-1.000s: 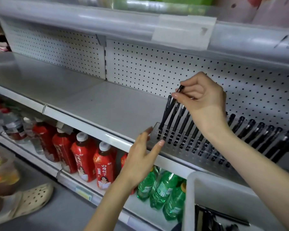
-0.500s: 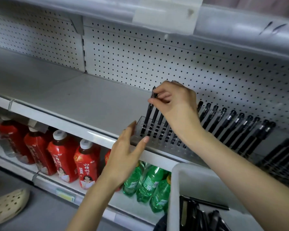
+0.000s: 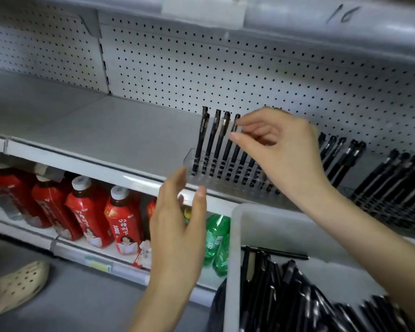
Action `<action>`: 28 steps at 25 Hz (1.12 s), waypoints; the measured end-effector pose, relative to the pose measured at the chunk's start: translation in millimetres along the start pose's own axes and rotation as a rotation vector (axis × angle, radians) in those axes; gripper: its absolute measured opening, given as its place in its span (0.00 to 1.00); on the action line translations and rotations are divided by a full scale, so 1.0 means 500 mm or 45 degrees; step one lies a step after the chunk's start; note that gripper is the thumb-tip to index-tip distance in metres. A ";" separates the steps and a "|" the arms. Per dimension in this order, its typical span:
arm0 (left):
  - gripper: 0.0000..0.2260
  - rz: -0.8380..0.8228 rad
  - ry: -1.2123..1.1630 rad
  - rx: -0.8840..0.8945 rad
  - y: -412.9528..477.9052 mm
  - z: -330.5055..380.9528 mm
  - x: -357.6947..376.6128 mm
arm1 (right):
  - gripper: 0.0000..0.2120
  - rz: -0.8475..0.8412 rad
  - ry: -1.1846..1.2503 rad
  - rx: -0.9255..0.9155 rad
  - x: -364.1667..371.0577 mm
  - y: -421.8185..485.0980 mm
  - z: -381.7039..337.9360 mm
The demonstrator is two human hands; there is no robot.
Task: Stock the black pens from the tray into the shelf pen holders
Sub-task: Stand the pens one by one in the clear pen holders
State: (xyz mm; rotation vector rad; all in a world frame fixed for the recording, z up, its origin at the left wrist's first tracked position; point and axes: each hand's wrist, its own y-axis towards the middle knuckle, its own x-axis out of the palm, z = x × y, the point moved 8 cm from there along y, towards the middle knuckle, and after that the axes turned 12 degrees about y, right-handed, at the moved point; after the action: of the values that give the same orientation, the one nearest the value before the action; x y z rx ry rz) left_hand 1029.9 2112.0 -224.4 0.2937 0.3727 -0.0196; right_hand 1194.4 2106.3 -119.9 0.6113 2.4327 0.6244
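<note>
Right hand (image 3: 280,149) over the clear pen holder (image 3: 189,159) on the shelf (image 3: 106,130), thumb and forefinger apart beside the upright black pens (image 3: 212,140), gripping nothing; left hand (image 3: 177,219) with fingers straight and unclenched before the holder's left end; spare pens (image 3: 285,295) loose in the white tray (image 3: 233,236).

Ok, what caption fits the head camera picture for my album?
Right hand at the black pens standing in the clear holder, left hand open by the shelf.

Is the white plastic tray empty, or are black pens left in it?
Not empty: many loose black pens lie heaped in the bottom of the white plastic tray.
</note>
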 end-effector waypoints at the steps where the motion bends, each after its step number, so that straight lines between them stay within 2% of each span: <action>1: 0.24 -0.117 -0.018 -0.034 -0.029 0.008 0.020 | 0.07 -0.023 0.019 0.059 -0.024 -0.029 0.008; 3: 0.28 -0.368 -0.040 -0.166 -0.077 0.002 0.069 | 0.05 -0.072 0.082 0.202 -0.065 -0.090 0.040; 5: 0.28 -0.570 -0.017 -0.253 -0.108 -0.009 0.108 | 0.04 -0.130 0.186 0.339 -0.095 -0.152 0.083; 8: 0.12 -0.723 -0.081 -0.377 -0.130 -0.015 0.136 | 0.04 -0.282 0.145 0.548 -0.108 -0.238 0.159; 9: 0.10 -0.746 -0.112 -0.410 -0.137 -0.016 0.140 | 0.04 -0.330 0.095 0.619 -0.109 -0.264 0.188; 11: 0.12 -0.750 -0.148 -0.450 -0.144 -0.015 0.139 | 0.05 -0.361 -0.060 0.704 -0.116 -0.303 0.242; 13: 0.14 -0.765 -0.172 -0.462 -0.149 -0.017 0.138 | 0.09 -0.334 -0.172 0.751 -0.125 -0.326 0.280; 15: 0.14 -0.769 -0.198 -0.463 -0.148 -0.016 0.130 | 0.13 -0.323 -0.189 0.835 -0.124 -0.340 0.305; 17: 0.12 -0.742 -0.198 -0.470 -0.145 -0.018 0.119 | 0.14 -0.324 -0.193 0.879 -0.113 -0.351 0.314; 23: 0.12 -0.717 -0.178 -0.450 -0.139 -0.022 0.094 | 0.11 -0.242 0.018 0.951 -0.062 -0.357 0.321; 28: 0.10 -0.701 -0.127 -0.386 -0.123 -0.034 0.092 | 0.13 -0.190 0.383 1.131 -0.048 -0.355 0.299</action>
State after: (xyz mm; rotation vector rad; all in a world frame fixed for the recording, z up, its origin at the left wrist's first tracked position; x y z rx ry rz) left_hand 1062.4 2059.4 -273.4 -0.1159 0.3426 -0.5125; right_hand 1252.1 1997.5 -318.3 0.6809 2.9556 -0.5150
